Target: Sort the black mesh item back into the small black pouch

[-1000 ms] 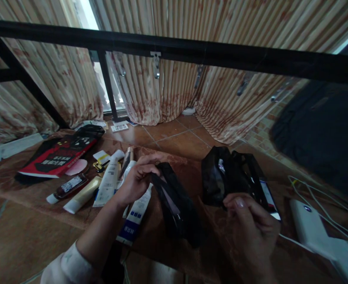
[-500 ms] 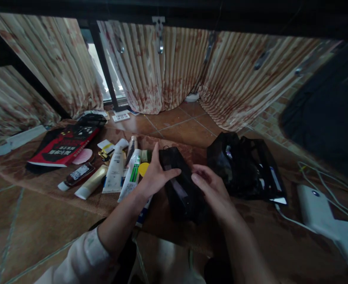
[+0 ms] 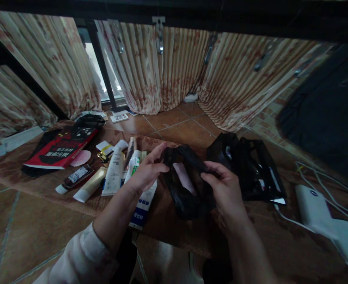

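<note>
In the head view a black mesh pouch (image 3: 185,207) lies on the brown cloth in front of me, its mouth spread apart. A flat pale pink item (image 3: 185,178) shows inside it. My left hand (image 3: 147,170) is at the pouch's left rim, thumb and fingers closing on its edge. On the opposite rim my right hand (image 3: 225,184) pinches the fabric between thumb and fingers. Left of the pouch lie a blue-and-white tube (image 3: 142,209), a white-and-green tube (image 3: 134,162), partly behind my left hand, and a larger white tube (image 3: 113,173).
A second black mesh bag (image 3: 251,169) stands to the right, near a white power bank (image 3: 313,205) with cables. Leftward are a cream tube (image 3: 91,184), a dark bottle (image 3: 76,176), a pink round pad (image 3: 81,157) and a red book (image 3: 58,152). Curtains (image 3: 176,71) hang behind.
The pouch's mouth has been pulled wider, baring the pink item. My right hand has moved right with the rim; my left hand has shifted slightly left, revealing more of the blue-and-white tube.
</note>
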